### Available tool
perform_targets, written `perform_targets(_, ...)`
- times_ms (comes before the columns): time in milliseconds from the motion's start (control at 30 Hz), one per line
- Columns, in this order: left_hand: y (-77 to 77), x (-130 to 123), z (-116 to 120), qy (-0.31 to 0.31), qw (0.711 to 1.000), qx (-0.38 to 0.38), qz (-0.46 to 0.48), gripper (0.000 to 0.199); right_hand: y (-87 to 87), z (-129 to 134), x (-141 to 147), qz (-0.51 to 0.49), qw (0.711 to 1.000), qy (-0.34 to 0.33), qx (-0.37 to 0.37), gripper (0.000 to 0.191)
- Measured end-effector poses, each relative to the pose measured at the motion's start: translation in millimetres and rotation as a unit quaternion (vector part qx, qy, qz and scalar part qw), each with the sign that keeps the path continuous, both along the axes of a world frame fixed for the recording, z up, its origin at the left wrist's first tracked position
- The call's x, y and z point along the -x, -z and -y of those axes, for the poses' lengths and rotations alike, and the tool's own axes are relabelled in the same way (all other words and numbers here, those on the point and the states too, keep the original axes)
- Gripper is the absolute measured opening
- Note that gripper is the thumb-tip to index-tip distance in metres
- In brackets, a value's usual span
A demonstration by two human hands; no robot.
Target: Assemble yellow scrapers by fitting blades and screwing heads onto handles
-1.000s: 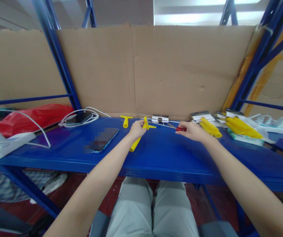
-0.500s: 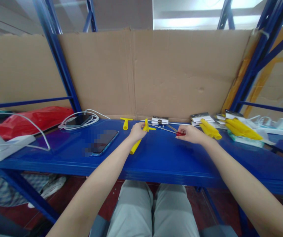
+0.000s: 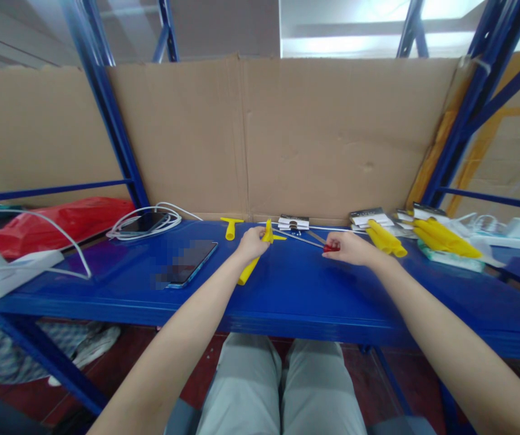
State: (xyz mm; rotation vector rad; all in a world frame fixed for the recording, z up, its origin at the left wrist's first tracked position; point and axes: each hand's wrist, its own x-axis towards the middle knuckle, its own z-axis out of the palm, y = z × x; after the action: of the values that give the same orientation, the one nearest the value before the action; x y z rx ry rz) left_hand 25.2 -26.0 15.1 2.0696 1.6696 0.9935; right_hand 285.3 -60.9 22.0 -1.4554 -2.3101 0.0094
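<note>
My left hand [image 3: 253, 243] is closed on a small yellow piece [image 3: 268, 232] above the blue table [image 3: 305, 284]. A yellow handle-like tube [image 3: 248, 272] lies just below it, partly covered by the hand. In my right hand [image 3: 346, 248] is a red-handled tool [image 3: 329, 248], with its thin metal parts pointing left toward the left hand. Behind them lie black-and-white cards [image 3: 293, 222]. A yellow T-shaped piece [image 3: 231, 228] lies left of the left hand.
A phone [image 3: 191, 263] lies at the left, with a coiled white cable [image 3: 173, 219] and a red bag [image 3: 69, 223] beyond. Yellow pieces [image 3: 386, 239] and more packets [image 3: 450, 261] are at the right. Cardboard [image 3: 305, 139] stands behind the table.
</note>
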Motion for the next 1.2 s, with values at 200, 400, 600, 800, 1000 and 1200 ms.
perform_targets(200,-2.2,-0.9,6.2,0.015,0.989,0.138,0.053,0.034,1.8,-1.3,-0.6,-0.005,1.000,-0.001,0.023,0.013)
perform_targets(400,-7.7,0.3,9.2,0.031,0.971,0.197,0.130,0.034,2.8,-2.8,-4.3,-0.005,0.998,0.004,0.055,0.011)
perform_targets(600,-10.4,-0.7,7.6,0.006,0.962,0.191,0.198,0.055,-1.8,0.3,-7.0,-0.002,0.996,0.021,0.089,0.008)
perform_targets(800,-4.5,0.7,-0.6,-0.038,0.975,0.146,0.163,0.054,-7.5,4.4,-7.0,0.013,0.995,0.021,0.098,0.008)
perform_targets(1000,5.7,3.2,-5.3,-0.042,0.990,0.083,0.102,0.054,-8.8,4.8,-7.3,0.027,0.992,0.046,0.116,0.009)
perform_targets(1200,13.3,4.5,-8.9,-0.039,0.994,0.071,0.073,0.056,-8.6,2.1,-16.0,0.066,0.985,0.098,0.129,0.007)
